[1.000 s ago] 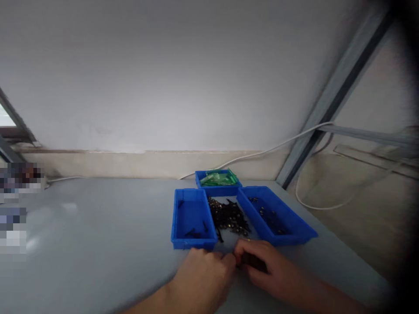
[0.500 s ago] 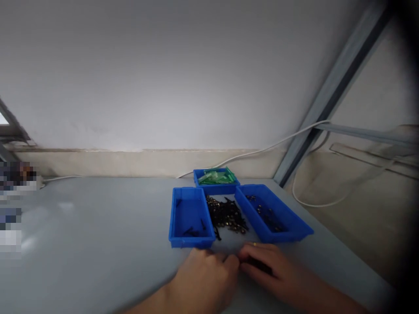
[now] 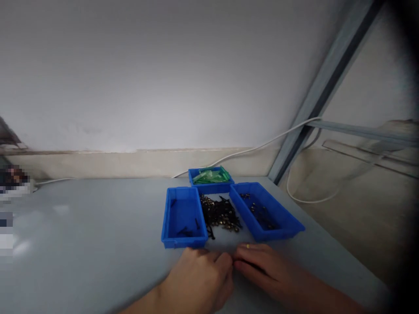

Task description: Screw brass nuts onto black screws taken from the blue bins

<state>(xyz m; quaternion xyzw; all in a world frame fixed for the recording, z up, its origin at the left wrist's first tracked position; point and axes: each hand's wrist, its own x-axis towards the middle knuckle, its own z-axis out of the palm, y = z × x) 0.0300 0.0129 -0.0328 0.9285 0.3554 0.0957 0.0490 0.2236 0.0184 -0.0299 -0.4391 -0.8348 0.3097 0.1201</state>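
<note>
My left hand (image 3: pixel 203 274) is closed, fingers curled, just in front of the left blue bin (image 3: pixel 185 240). Meeting it at the fingertips is my right hand (image 3: pixel 263 264), also closed, with a ring on one finger. Whatever is pinched between them is hidden. Beyond the hands lies a pile of dark screws and brass-coloured small parts (image 3: pixel 221 213) on the table. A few dark screws (image 3: pixel 185 231) rest in the left bin. The right blue bin (image 3: pixel 278 235) holds scattered small brass-and-dark pieces (image 3: pixel 262 216).
A third blue bin (image 3: pixel 214 188) with green plastic packets (image 3: pixel 211 175) stands behind the pile. The grey table (image 3: pixel 98 226) meets the wall at the back. A white cable (image 3: pixel 248 150) runs along the wall to a metal frame post (image 3: pixel 294 144) at the right.
The view has shifted a little, so bins and hands appear slightly farther left. My hands stay together at the fingertips, and the gap between my right thumb and fingers looks narrower.
</note>
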